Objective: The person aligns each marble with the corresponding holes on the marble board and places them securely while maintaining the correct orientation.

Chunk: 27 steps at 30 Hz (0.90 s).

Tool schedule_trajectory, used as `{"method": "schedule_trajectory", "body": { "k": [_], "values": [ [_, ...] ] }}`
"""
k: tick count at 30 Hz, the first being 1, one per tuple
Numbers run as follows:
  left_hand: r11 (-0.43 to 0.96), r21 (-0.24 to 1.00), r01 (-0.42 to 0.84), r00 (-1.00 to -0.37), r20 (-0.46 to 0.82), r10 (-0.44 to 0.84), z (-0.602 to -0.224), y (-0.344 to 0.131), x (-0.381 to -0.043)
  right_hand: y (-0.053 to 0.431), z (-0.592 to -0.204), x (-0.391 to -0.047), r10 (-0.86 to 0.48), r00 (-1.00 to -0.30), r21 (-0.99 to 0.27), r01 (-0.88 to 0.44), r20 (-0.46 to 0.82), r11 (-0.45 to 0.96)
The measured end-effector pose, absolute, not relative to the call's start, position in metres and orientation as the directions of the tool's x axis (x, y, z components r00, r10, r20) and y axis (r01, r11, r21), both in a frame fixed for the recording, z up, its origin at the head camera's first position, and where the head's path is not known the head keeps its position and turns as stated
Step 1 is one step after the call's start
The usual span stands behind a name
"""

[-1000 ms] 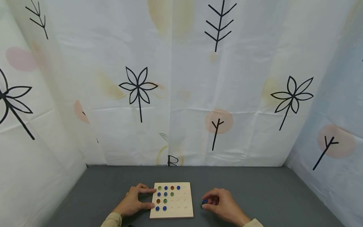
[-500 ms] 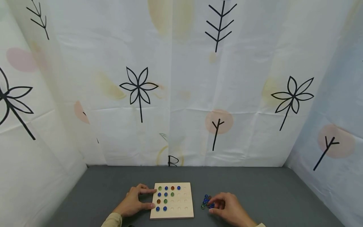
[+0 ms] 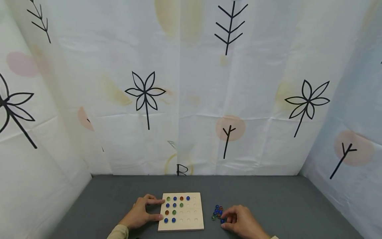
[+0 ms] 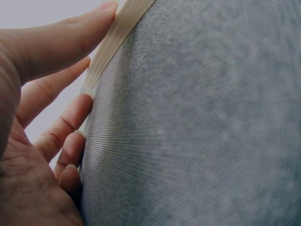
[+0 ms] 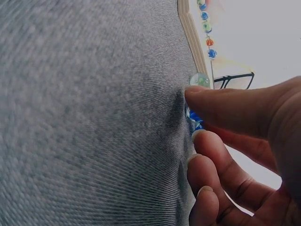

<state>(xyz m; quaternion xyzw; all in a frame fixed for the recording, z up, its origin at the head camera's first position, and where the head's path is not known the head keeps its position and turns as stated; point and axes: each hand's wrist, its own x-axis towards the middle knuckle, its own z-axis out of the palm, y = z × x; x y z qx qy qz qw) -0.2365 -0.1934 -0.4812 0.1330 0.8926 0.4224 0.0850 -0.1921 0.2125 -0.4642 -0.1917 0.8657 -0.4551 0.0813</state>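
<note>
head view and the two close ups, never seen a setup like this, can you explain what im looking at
There's no machine here, just a person's two bare hands, each called a grip below. The wide picture comes from a camera worn on the head; each close one from a camera on a wrist. On the grey table lies a pale board with rows of shallow dimples, some filled with marbles. The left grip touches the board's left edge. The right grip is at a loose pile of more marbles, with a blue marble by its fingertips; I can't tell whether that one is pinched.
</note>
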Motion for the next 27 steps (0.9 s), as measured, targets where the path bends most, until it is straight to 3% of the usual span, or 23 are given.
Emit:
{"method": "schedule_trajectory", "body": {
  "k": [8,15,27],
  "values": [
    [0.598,0.785,0.16,-0.951,-0.04,0.307,-0.48,-0.193,-0.235,0.213,-0.465,-0.191,-0.409,-0.912,-0.816,-0.241,0.007,0.525],
    [0.606,0.783,0.14,-0.956,-0.053,0.289,-0.48,-0.192,-0.234,0.206,-0.456,-0.191,-0.388,-0.915,-0.787,-0.321,0.113,0.526],
    [0.603,0.789,0.116,-0.961,-0.065,0.269,-0.48,-0.191,-0.234,0.178,-0.438,-0.191,-0.408,-0.895,-0.775,-0.385,0.18,0.502]
  ]
}}
